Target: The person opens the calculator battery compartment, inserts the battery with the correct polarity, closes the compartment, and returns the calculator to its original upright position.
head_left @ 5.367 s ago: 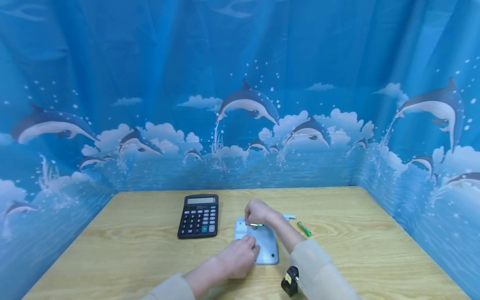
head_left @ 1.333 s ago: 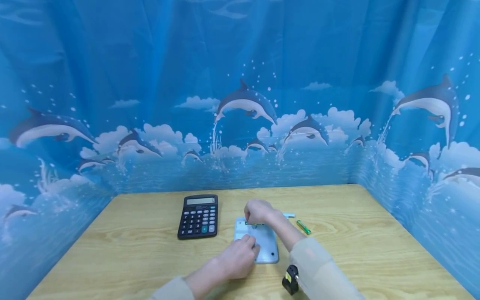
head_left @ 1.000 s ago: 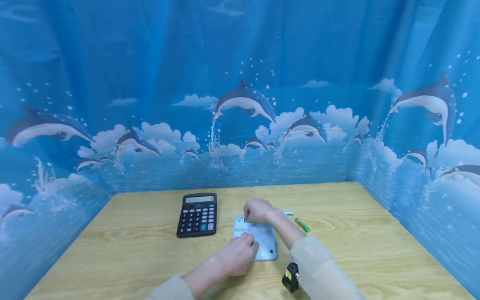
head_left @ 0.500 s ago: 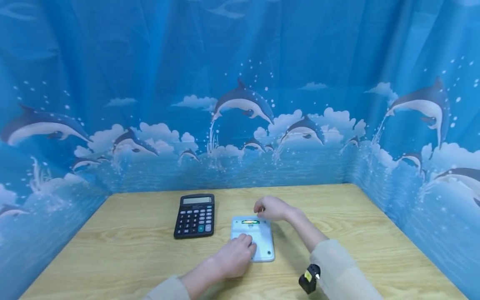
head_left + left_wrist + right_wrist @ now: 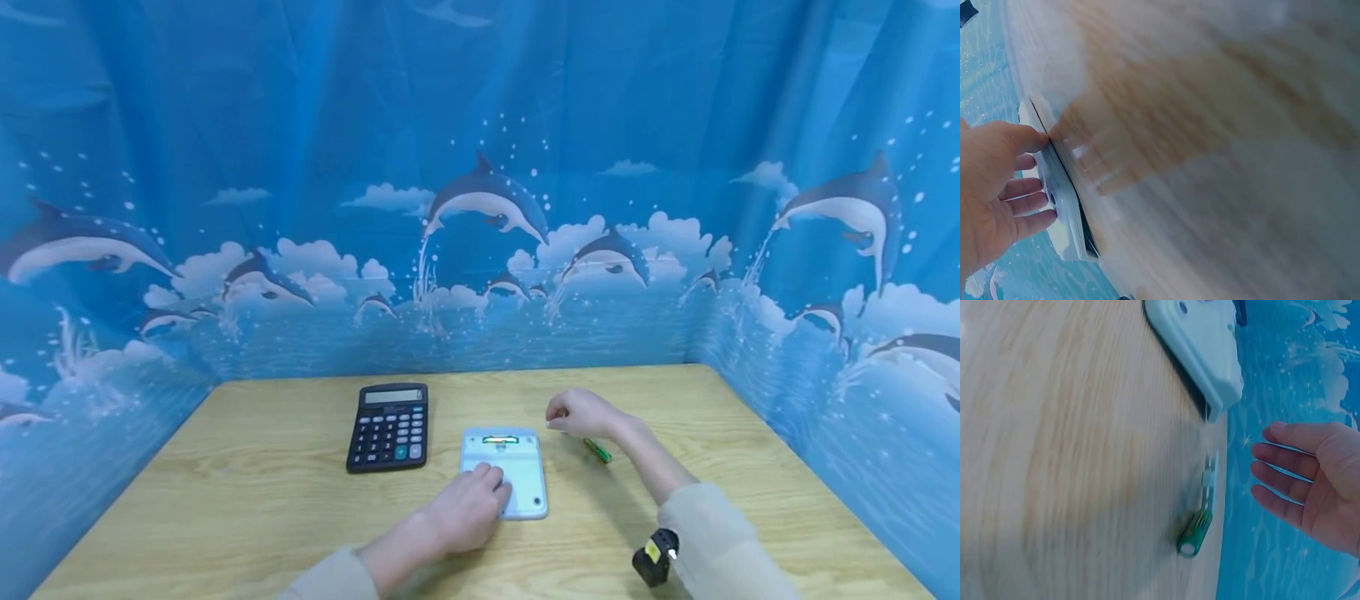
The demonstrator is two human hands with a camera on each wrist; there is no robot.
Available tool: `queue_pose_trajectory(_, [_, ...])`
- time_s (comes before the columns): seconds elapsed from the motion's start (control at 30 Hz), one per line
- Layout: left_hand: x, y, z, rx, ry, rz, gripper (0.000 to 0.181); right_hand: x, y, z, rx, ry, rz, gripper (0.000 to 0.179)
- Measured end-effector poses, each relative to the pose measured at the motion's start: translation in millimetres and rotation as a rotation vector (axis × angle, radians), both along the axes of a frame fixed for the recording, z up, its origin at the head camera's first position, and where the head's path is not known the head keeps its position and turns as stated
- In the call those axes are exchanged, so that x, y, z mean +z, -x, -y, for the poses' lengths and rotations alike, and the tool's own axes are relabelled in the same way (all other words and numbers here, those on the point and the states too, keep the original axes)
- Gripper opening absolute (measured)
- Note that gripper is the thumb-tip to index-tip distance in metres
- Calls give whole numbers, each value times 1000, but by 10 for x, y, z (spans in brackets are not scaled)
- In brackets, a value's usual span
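Observation:
A flat pale-blue device (image 5: 522, 475) lies back side up on the table, a green battery (image 5: 500, 439) seated in the slot near its far edge. My left hand (image 5: 470, 506) rests on the device's near left part, its thumb at the side edge and fingers (image 5: 1034, 201) over the back. To the right of the device, my right hand (image 5: 588, 414) hovers with nothing in it, fingers (image 5: 1282, 469) nearly straight. Below it on the table are a narrow light strip like a battery cover (image 5: 1209, 478) and a second green battery (image 5: 1195, 534); in the head view the hand mostly hides the strip.
A black desk calculator (image 5: 387, 427) lies face up left of the device. A small black wrist camera (image 5: 655, 557) sits at the right sleeve. Blue dolphin-print curtains (image 5: 300, 208) border the wooden table (image 5: 225, 483) at the back and sides.
My right hand has left the device's battery slot, uncovering the battery in it, and moved right over the strip beside the loose battery. My left hand has stayed on the device.

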State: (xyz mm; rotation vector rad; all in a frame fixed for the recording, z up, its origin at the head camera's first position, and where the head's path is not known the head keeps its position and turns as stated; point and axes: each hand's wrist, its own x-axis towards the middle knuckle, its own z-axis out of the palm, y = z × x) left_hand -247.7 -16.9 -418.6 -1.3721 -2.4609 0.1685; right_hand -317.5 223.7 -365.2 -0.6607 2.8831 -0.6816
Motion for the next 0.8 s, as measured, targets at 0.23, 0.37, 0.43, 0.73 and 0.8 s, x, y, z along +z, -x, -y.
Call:
queue_pose_trajectory(0.23, [-12, -27, 5, 10, -5, 11, 30, -69, -36, -182, -14, -21, -1, 14])
queue_pose_trajectory(0.37, [-18, -41, 6, 10, -7, -9, 30, -97, -55, -228, -51, -33, -4, 14])
queue_pose_trajectory(0.43, [-16, -43, 8, 7, -8, -20, 31, -116, -48, -235, -77, -53, -26, 16])
queue_pose_trajectory(0.73, [5, -36, 9, 2, 1, -30, 30, -241, 49, -170, -151, -230, -196, 18])
queue_pose_trajectory(0.8, [11, -39, 6, 1, 2, -29, 30, -275, 68, -145, -142, -253, -217, 14])
